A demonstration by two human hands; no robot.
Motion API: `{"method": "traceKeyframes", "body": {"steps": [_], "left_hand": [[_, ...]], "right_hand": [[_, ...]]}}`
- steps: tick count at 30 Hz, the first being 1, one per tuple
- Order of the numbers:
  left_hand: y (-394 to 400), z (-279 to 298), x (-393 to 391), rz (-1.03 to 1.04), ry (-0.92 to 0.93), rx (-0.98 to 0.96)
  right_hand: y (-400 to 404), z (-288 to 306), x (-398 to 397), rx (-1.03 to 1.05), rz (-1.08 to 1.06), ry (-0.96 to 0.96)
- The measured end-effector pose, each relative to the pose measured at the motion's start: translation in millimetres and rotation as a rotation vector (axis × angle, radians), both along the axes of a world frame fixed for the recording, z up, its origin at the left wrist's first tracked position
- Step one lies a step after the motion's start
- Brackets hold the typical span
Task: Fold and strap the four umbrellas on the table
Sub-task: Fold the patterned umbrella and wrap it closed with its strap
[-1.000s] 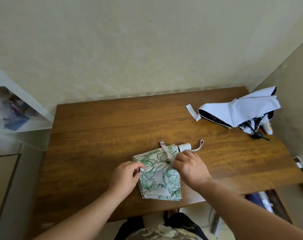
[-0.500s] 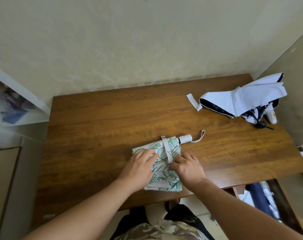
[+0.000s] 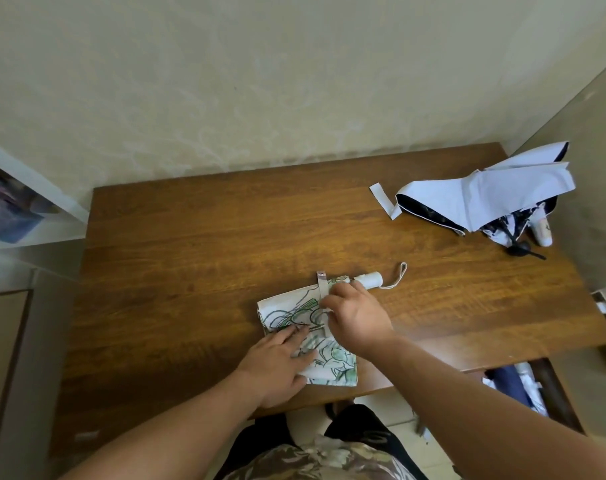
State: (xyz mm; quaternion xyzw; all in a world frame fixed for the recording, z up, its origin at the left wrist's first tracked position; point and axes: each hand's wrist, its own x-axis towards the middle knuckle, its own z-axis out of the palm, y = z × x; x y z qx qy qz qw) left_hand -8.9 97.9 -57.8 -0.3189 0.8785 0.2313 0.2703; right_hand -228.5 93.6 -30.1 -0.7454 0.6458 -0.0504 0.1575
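Observation:
A white umbrella with a green leaf print (image 3: 294, 311) lies flattened near the front edge of the wooden table (image 3: 197, 251). Its white handle (image 3: 372, 280) with a wrist loop points right. A pale strap (image 3: 322, 284) lies across the canopy near the handle end. My left hand (image 3: 277, 360) presses flat on the folded fabric with straight fingers. My right hand (image 3: 355, 315) rests over the canopy by the strap, fingers curled at it. A second umbrella, white outside and dark inside (image 3: 495, 199), lies loose and unfolded at the table's back right, its strap (image 3: 384, 202) trailing left.
A wall runs behind the table and another along its right side. White shelving with stored items (image 3: 14, 209) stands at the left. A dark blue thing (image 3: 512, 386) lies on the floor under the table's right front.
My left hand slid down the canopy toward the front edge and now lies flat. My right hand moved up to the strap near the handle. The camera shifted slightly.

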Motion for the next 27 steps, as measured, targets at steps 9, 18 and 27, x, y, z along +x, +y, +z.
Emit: {"method": "traceKeyframes", "body": {"steps": [9, 18, 27], "left_hand": [[-6.8, 9.6, 1.1, 0.075, 0.039, 0.098], [-15.2, 2.0, 8.9, 0.065, 0.067, 0.113], [1.8, -10.9, 19.2, 0.016, 0.081, 0.060]], "right_hand": [[12.6, 2.7, 12.0, 0.536, 0.183, 0.707], [56.5, 16.3, -15.4, 0.880, 0.190, 0.448], [21.0, -1.1, -14.1, 0.489, -0.132, 0.191]]}}
